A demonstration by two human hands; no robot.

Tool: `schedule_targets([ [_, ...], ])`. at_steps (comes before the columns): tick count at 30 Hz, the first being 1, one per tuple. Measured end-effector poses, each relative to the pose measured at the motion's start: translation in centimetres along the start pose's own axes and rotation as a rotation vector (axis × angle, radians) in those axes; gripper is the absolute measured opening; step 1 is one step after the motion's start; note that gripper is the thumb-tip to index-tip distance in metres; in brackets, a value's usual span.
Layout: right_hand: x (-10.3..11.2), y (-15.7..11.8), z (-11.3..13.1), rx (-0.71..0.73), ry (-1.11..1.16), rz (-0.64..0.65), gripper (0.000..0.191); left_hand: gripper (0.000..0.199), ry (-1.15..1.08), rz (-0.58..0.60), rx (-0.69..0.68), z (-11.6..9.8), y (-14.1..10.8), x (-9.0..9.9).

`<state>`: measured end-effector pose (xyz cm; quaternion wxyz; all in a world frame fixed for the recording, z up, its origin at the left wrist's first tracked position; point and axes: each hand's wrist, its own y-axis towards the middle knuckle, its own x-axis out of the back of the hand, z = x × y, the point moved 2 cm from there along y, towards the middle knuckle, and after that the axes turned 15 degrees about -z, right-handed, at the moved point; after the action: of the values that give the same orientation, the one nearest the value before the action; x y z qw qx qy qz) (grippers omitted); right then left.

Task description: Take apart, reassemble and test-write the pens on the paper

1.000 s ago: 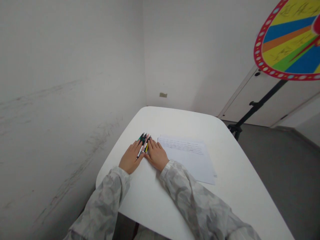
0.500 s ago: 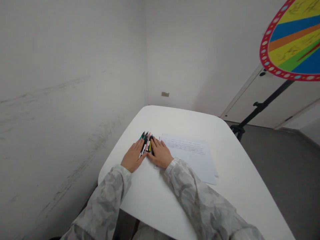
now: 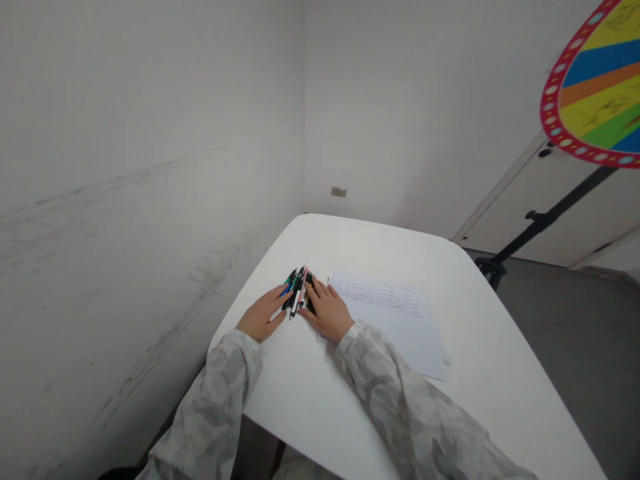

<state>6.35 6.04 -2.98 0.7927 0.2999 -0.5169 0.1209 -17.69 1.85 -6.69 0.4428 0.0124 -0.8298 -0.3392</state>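
Several pens [image 3: 299, 291] lie side by side in a loose bundle on the white table [image 3: 370, 233], with black, white, pink, blue and green parts showing. Along the bundle's left side rests my left hand [image 3: 263, 315], its fingers stretched out and touching the outer pens. My right hand [image 3: 329, 312] lies against the right side, palm down with fingers extended, partly covering a dark pen. Handwritten paper sheets [image 3: 400, 320] lie just right of my right hand, which overlaps their left edge.
A wall [image 3: 125, 200] runs close along the table's left side, and another wall [image 3: 380, 120] stands behind it. At the right, a colourful wheel [image 3: 595, 93] hangs on a black stand [image 3: 545, 220] beyond the table's edge.
My hands have moved slightly apart, and my left thumb has come away from my right. The pens are a bit more spread. The whole view has shifted slightly left.
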Motion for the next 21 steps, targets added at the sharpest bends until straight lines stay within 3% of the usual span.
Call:
schedule_targets([
  [5,0.2,0.5,0.0,0.01,0.042,0.004,0.085,0.059,-0.006,-0.018,0.036,-0.3,0.2,0.1],
  [9,1.2,0.3,-1.2,0.117,0.153,0.094,0.096,0.066,-0.046,-0.032,0.024,-0.3,0.0,0.4],
  [14,2.2,0.0,-2.2,0.194,0.262,0.082,0.085,0.074,-0.045,-0.055,0.033,-0.5,0.3,0.3],
  [21,1.3,0.5,-1.3,0.156,0.232,0.004,0.075,0.053,-0.013,-0.126,0.069,-0.9,1.7,-0.1],
])
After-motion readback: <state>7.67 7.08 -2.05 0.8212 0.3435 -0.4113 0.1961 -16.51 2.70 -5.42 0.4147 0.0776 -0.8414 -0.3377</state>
